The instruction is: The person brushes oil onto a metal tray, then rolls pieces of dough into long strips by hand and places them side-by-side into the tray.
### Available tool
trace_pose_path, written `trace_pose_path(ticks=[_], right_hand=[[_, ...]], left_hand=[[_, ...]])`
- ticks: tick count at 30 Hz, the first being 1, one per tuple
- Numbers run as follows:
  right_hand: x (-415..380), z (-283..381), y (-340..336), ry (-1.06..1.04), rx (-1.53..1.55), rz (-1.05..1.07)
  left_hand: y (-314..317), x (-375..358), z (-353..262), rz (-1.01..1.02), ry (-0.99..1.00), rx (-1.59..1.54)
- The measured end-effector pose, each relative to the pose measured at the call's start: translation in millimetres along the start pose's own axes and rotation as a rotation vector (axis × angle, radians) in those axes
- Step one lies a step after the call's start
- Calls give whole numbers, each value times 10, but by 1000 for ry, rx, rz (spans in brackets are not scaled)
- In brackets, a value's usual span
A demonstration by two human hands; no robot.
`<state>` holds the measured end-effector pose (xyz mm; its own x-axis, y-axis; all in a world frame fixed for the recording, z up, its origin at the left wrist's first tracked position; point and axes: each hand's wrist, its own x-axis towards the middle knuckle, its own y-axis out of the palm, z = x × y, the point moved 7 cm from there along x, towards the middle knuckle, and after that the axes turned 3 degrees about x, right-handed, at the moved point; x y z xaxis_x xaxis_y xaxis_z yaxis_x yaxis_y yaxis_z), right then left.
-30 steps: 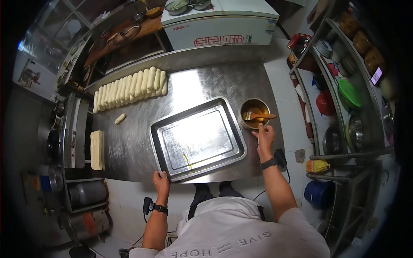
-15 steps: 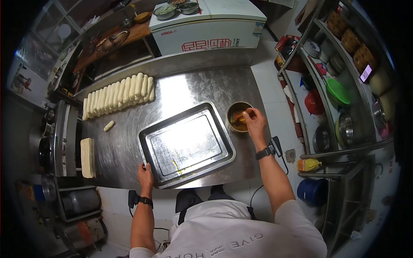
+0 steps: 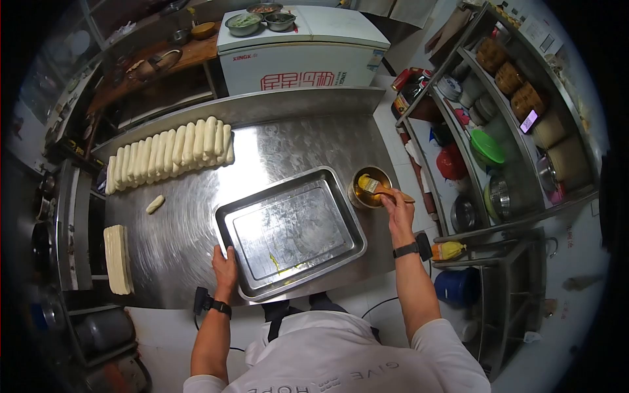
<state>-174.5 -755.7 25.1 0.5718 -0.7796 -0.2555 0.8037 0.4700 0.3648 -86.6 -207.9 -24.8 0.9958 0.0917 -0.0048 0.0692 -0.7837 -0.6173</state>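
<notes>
My right hand point(image 3: 398, 208) grips the wooden handle of a pastry brush point(image 3: 373, 186). Its bristles, coated in yellow liquid, are over a round metal pot point(image 3: 354, 198) that holds yellow-brown liquid. At the left rim of a rectangular metal baking tray point(image 3: 357, 245), my left hand point(image 3: 225, 266) is closed on the edge, thumb at the rim and the other fingers partly hidden. A few yellow streaks lie on the tray's floor near its front edge. The pot stands just right of the tray on the steel table point(image 3: 177, 262).
A long row of pale dough sticks point(image 3: 173, 150) lies at the back left. Nearer are a small dough piece point(image 3: 155, 204) and a flat dough slab point(image 3: 118, 260). Behind the table stands a white chest freezer point(image 3: 301, 59); a shelf rack point(image 3: 432, 150) holds bowls on the right.
The brush has come up from inside the pot and now lies tilted over it, its bristles showing. My left hand stays at the tray's left edge. The camera view has shifted slightly.
</notes>
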Motion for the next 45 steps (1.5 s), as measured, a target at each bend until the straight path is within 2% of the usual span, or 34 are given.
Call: trace_pose_path(ticks=[2, 5, 6, 7, 9, 11, 14, 16, 17, 21, 23, 24, 26, 27, 29, 31, 35, 36, 38, 39, 41, 43, 45], right_hand=[[-171, 19, 74, -12, 28, 28], [-543, -87, 427, 9, 25, 115], [-672, -181, 611, 21, -3, 162], [-796, -307, 790, 31, -9, 169], [-1090, -633, 1235, 83, -132, 292], [-1360, -979, 1696, 105, -289, 364], [-1545, -1434, 2091, 122, -269, 425], [-1495, -1545, 2145, -37, -549, 464], [-1414, -1547, 2095, -37, -553, 459], [-652, -993, 1354, -372, -830, 110], [-546, -647, 1232, -506, -891, 24], [-585, -607, 1258, -506, -886, 29], [-745, -547, 1421, -647, -1103, 143], [-821, -593, 1485, -645, -1096, 153], [-1191, -812, 1795, -827, -1056, 265], [-1544, -1182, 2107, -846, -1071, 411], [-2267, -1593, 2590, -757, -947, 783], [-2348, -1616, 2660, -756, -945, 790], [-2591, -1690, 2800, -697, -849, 1052], [-2617, -1655, 2788, -694, -849, 1055], [-2654, -1594, 2723, -618, -863, 1136], [-2699, -1459, 2523, -570, -877, 1206], [-2805, -1392, 2301, -451, -1001, 1408]], left_hand=[[55, 43, 46, 51, 0, -137], [115, 29, 114, 55, -25, -176], [78, 28, 37, 59, -5, -119], [84, 34, 45, 130, -83, -66], [84, 21, 25, 86, -16, -92], [113, 28, 27, 104, -34, -77], [149, 23, 53, 128, -37, -43], [146, 10, 36, 102, -4, -107], [148, 3, 44, 108, -6, -109], [191, 8, 96, 121, -30, -122], [186, 9, 86, 116, -26, -122], [181, 7, 81, 127, -41, -118], [175, 24, 52, 129, -56, -111], [191, 25, 60, 129, -47, -134], [191, 13, 105, 122, -47, -142], [206, 12, 108, 122, -36, -133], [188, -3, 90, 147, -118, -161], [164, 12, 79, 142, -123, -160], [143, 15, 20, 181, -78, -206], [160, 9, 42, 180, -81, -205], [109, 14, 2, 56, 38, -267], [90, 29, -30, 63, 39, -276], [93, 24, -29, 71, 36, -289]])
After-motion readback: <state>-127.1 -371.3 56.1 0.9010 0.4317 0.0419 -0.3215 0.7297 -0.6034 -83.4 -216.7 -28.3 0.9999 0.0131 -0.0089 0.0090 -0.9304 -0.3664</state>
